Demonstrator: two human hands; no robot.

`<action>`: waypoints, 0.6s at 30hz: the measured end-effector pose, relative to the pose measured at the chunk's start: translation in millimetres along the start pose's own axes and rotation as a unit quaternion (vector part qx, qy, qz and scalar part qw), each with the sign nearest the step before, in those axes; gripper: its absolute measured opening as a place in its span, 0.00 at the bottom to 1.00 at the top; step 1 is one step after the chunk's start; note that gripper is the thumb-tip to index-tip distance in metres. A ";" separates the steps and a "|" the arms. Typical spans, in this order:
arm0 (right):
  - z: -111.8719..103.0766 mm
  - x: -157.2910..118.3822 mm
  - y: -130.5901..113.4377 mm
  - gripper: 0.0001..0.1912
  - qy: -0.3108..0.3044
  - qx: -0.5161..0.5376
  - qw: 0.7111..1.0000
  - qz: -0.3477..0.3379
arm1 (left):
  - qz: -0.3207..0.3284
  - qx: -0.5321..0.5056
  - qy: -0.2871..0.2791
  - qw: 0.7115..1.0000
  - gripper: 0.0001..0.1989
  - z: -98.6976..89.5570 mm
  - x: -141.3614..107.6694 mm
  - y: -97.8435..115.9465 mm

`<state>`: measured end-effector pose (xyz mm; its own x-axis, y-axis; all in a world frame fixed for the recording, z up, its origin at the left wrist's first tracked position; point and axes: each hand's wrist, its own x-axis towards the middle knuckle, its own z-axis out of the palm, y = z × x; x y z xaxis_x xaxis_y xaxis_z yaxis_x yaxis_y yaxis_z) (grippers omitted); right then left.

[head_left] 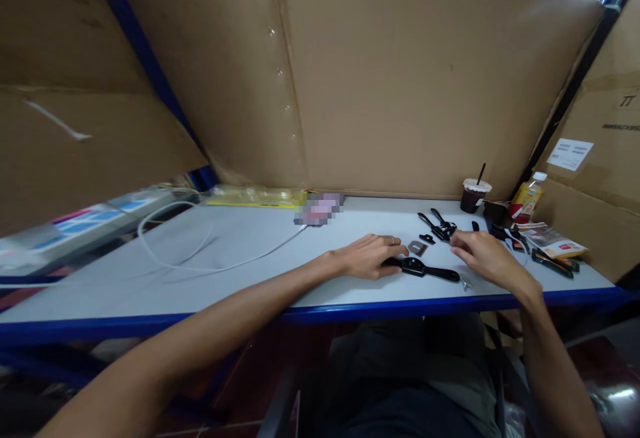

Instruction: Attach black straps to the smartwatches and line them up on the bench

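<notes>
On the tabletop lies a black spokeshave [414, 265] with two side handles. My left hand [373, 256], a ring on one finger, is closed round its left handle. Just behind it are a flat grey metal blade [417, 247] and a small black cap piece [427, 239]. My right hand [477, 255] has its fingers pinched beside a second group of black handled tools [442, 226]; whatever sits between those fingertips is hidden. Small silvery screws [465, 285] rest near the spokeshave's right handle end.
A dark drink cup with a straw [475, 196], a bottle [529, 198], a plastic packet [553, 239] and dark orange-marked tools [555, 263] crowd the right side. A white cable [235, 267] runs to a blurred phone-like object [320, 209]. Cardboard walls [380, 78] enclose the table.
</notes>
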<state>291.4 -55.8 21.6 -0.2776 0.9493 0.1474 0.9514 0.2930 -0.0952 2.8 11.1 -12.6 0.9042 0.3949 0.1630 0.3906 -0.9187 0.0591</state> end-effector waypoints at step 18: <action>-0.7 -8.4 -3.3 0.10 -0.113 -0.076 0.987 0.084 | 0.012 -0.009 0.008 1.000 0.15 1.8 -0.7 -4.1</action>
<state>290.7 -64.8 21.4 -0.1197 0.9893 -0.0838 0.9909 0.1243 0.0509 0.8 14.6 -14.8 0.9107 0.3719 0.1800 0.3647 -0.9283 0.0724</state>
